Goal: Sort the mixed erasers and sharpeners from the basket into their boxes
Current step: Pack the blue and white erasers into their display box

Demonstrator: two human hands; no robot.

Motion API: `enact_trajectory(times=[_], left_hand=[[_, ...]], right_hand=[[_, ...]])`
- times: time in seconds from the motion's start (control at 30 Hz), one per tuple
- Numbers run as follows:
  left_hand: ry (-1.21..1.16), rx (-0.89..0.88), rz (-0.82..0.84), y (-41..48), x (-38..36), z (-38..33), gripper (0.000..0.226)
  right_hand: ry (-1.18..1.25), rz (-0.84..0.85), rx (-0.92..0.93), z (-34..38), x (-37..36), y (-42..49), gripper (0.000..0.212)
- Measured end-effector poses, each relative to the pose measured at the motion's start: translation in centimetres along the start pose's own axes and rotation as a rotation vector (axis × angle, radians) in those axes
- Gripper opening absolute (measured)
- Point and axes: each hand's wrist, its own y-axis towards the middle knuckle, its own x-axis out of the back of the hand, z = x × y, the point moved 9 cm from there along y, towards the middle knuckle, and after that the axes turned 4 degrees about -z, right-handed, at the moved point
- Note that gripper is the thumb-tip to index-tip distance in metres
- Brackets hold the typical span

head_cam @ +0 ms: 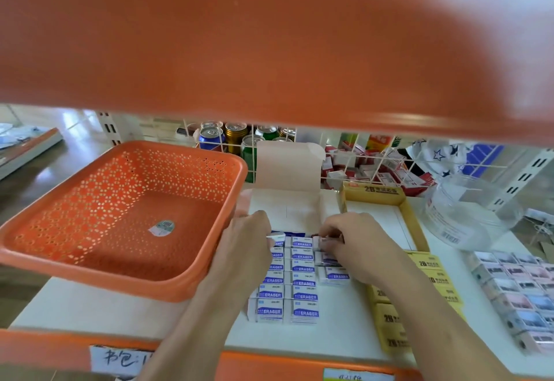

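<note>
The right hand (pixel 356 239) pinches a single blue-and-white sleeved eraser (pixel 325 245) between thumb and curled fingers (pixel 331 229), at the far end of a short third column. The block of blue-and-white paper-sleeved erasers (pixel 302 283) lies on the white shelf (pixel 90 311) in two full columns beside that started one. Each piece has its long axis running left to right across the person. The pinched piece seems to lie the same way, though blur hides its edges.

The open white cardboard box (pixel 287 209) sits straight beyond the fingertips, against the far end of the block, so packing probably means a short push away from the body. The left hand (pixel 245 242) bends its fingers down onto the far end of the left column; whether it grips anything cannot be told. Just left of it, the orange perforated plastic basket (pixel 99 277) holds only a sticker.
</note>
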Motion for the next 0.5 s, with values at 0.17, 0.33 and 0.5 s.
enact_trajectory(times=[0.17, 0.33, 0.5], left_hand=[[-0.062, -0.118, -0.020, 2.1, 2.3, -2.9, 0.006], [0.070, -0.076, 0.173, 8.5, 0.9, -3.6, 0.011], [0.344, -0.175, 0.274, 10.3, -1.6, -3.9, 0.019]], right_hand=[[0.128, -0.073, 0.018, 0.8, 2.2, 1.1, 0.008], [0.120, -0.097, 0.029, 2.6, 2.2, 4.7, 0.016], [-0.071, 0.004, -0.043, 2.5, -0.8, 7.5, 0.017]])
